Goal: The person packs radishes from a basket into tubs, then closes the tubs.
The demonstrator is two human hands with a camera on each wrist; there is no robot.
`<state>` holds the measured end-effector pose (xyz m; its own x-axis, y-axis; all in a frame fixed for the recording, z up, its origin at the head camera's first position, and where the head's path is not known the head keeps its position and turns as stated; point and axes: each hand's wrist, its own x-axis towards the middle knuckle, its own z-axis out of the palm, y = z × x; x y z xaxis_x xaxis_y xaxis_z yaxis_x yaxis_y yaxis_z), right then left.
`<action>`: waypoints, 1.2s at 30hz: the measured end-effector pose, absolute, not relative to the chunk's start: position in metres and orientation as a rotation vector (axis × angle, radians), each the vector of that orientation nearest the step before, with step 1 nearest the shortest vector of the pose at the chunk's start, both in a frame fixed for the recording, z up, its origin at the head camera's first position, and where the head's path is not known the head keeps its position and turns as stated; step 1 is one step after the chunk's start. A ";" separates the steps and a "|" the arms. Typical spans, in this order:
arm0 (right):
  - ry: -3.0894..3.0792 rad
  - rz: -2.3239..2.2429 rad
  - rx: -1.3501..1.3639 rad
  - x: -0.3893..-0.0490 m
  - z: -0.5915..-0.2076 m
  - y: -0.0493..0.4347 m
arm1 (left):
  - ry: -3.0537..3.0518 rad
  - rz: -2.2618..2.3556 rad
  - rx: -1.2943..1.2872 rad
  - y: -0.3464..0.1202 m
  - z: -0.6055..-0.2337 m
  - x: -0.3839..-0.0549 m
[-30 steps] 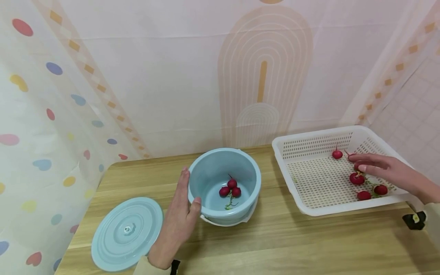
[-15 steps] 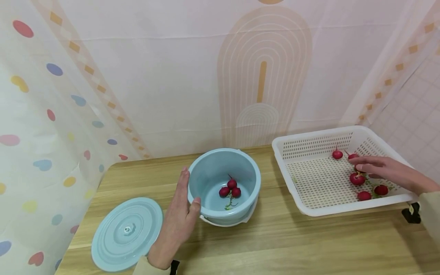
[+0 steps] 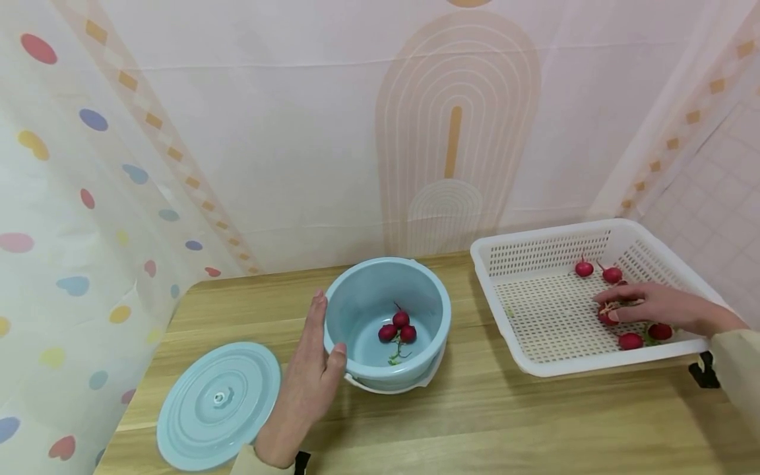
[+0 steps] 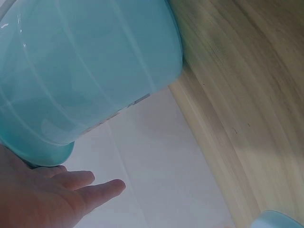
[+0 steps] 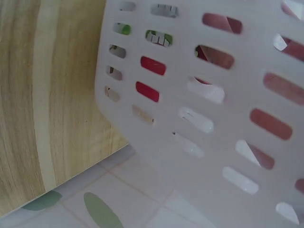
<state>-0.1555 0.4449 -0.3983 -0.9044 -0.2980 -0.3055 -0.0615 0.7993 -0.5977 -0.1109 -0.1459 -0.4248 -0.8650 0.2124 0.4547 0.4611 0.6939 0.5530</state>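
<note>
My left hand [image 3: 305, 373] lies with straight fingers against the left rim of a light blue bucket [image 3: 380, 280]. In the left wrist view its fingers [image 4: 102, 194] extend below the bucket's rim. Several red radishes with thin green stems sit in the bucket, among them one radish [image 3: 400, 318] at the back. My right hand [image 3: 659, 307] reaches into a white perforated basket [image 3: 505, 323] and pinches a radish [image 3: 607, 315] between thumb and fingers. In the right wrist view the basket's wall [image 5: 156, 142] hides most of that hand.
A round blue lid [image 3: 220, 399] lies on the wooden table [image 3: 475, 422], left of the bucket. Other radishes stay in the basket, such as one [image 3: 584, 268] at the back and one [image 3: 631, 341] near the front. A patterned curtain [image 3: 285, 145] hangs behind the table.
My right hand has moved slightly toward the front of the basket and its fingers have closed around a radish, which has shifted left. My left hand has stayed at the bucket.
</note>
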 end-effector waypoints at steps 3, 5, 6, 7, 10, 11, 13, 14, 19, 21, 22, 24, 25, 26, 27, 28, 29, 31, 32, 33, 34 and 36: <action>2.582 -0.861 -0.308 -0.155 -0.399 0.444 | -2.545 -0.970 -0.532 -0.146 -0.424 -0.110; 2.574 -0.873 -0.315 -0.155 -0.400 0.444 | -2.542 -0.970 -0.536 -0.147 -0.424 -0.111; 2.579 -0.868 -0.317 -0.155 -0.401 0.445 | -2.541 -0.972 -0.537 -0.147 -0.424 -0.111; 2.586 -0.861 -0.326 -0.155 -0.401 0.445 | -2.541 -0.972 -0.538 -0.147 -0.424 -0.111; 2.609 -0.836 -0.343 -0.156 -0.404 0.445 | -2.540 -0.980 -0.537 -0.147 -0.423 -0.111; 2.623 -0.820 -0.350 -0.156 -0.404 0.445 | -2.539 -0.980 -0.537 -0.147 -0.423 -0.111; 2.633 -0.816 -0.368 -0.156 -0.405 0.444 | -2.542 -0.978 -0.537 -0.147 -0.423 -0.111; 2.640 -0.815 -0.371 -0.156 -0.405 0.444 | -2.543 -0.977 -0.538 -0.147 -0.423 -0.111; 2.680 -0.802 -0.347 -0.153 -0.397 0.441 | -2.555 -0.971 -0.539 -0.146 -0.422 -0.111; 2.705 -0.797 -0.333 -0.152 -0.392 0.438 | -2.557 -0.971 -0.539 -0.146 -0.422 -0.110; 2.717 -0.801 -0.339 -0.151 -0.389 0.437 | -2.558 -0.971 -0.538 -0.145 -0.421 -0.110; 2.744 -0.811 -0.345 -0.150 -0.385 0.433 | -2.561 -0.964 -0.535 -0.145 -0.420 -0.110; 2.753 -0.821 -0.346 -0.149 -0.384 0.432 | -2.564 -0.959 -0.532 -0.145 -0.420 -0.110; 2.768 -0.826 -0.352 -0.149 -0.382 0.430 | -2.565 -0.958 -0.530 -0.145 -0.420 -0.110; 2.781 -0.836 -0.361 -0.148 -0.381 0.428 | -2.567 -0.955 -0.528 -0.145 -0.419 -0.110; 2.789 -0.854 -0.370 -0.147 -0.380 0.427 | -2.571 -0.951 -0.525 -0.145 -0.419 -0.110; 2.799 -0.870 -0.379 -0.146 -0.379 0.425 | -2.575 -0.947 -0.521 -0.145 -0.418 -0.109; 2.828 -0.912 -0.410 -0.143 -0.377 0.420 | -2.578 -0.944 -0.517 -0.145 -0.417 -0.109; 2.842 -0.937 -0.427 -0.142 -0.376 0.418 | -2.578 -0.944 -0.516 -0.145 -0.417 -0.109; 2.852 -0.965 -0.446 -0.140 -0.375 0.415 | -2.577 -0.942 -0.515 -0.145 -0.416 -0.108; 2.867 -0.985 -0.464 -0.139 -0.374 0.412 | -2.576 -0.940 -0.514 -0.145 -0.415 -0.108; 2.888 -1.030 -0.484 -0.136 -0.372 0.405 | -2.572 -0.937 -0.514 -0.145 -0.415 -0.107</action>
<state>-0.1363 0.4053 -0.3722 -0.9507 -0.3026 0.0683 -0.2775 0.7312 -0.6231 -0.1074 -0.1452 -0.4145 -0.8710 0.2127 0.4429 0.4478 0.7147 0.5374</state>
